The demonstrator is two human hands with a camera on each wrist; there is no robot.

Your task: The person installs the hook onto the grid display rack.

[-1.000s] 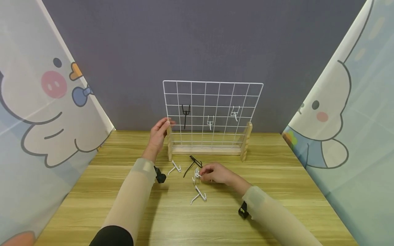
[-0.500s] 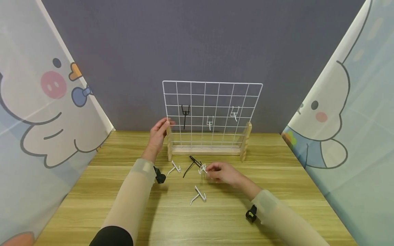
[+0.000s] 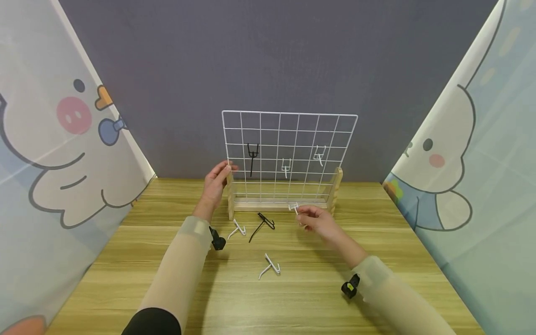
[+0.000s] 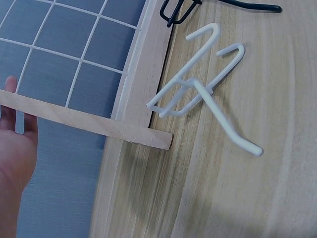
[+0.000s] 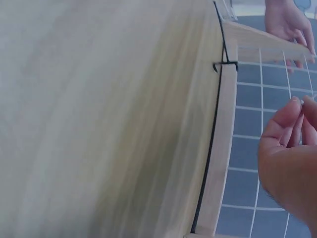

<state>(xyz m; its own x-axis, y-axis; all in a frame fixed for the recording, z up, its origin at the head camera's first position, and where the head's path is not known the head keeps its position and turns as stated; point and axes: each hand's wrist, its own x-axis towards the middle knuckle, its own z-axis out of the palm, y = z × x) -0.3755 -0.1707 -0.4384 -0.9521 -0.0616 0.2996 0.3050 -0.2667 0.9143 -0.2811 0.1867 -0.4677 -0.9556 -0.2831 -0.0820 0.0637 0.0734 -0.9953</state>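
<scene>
My left hand [image 3: 214,184] holds the left wooden post [image 3: 231,197] of a white wire grid rack [image 3: 289,113], thumb in front and fingers behind; the left wrist view also shows this hand [image 4: 15,158] at the post. Low in front of the grid's right half, my right hand [image 3: 321,224] pinches a white double-prong display hook [image 3: 294,207] by its stem. In the right wrist view the same hand [image 5: 287,158] hides most of that hook. Hanging on the grid are a black hook [image 3: 252,153] and two white hooks, one central [image 3: 286,167], one right [image 3: 320,156].
On the wooden table [image 3: 167,270] lie a white hook [image 3: 237,228] by the left post, a black hook [image 3: 263,223] before the rack's base bar [image 3: 272,204], and another white hook [image 3: 271,266] nearer the front. A dark grey wall [image 3: 289,56] stands behind.
My right hand has lifted the white hook from among the loose hooks and carried it right and back towards the grid. The left hand stays on the post.
</scene>
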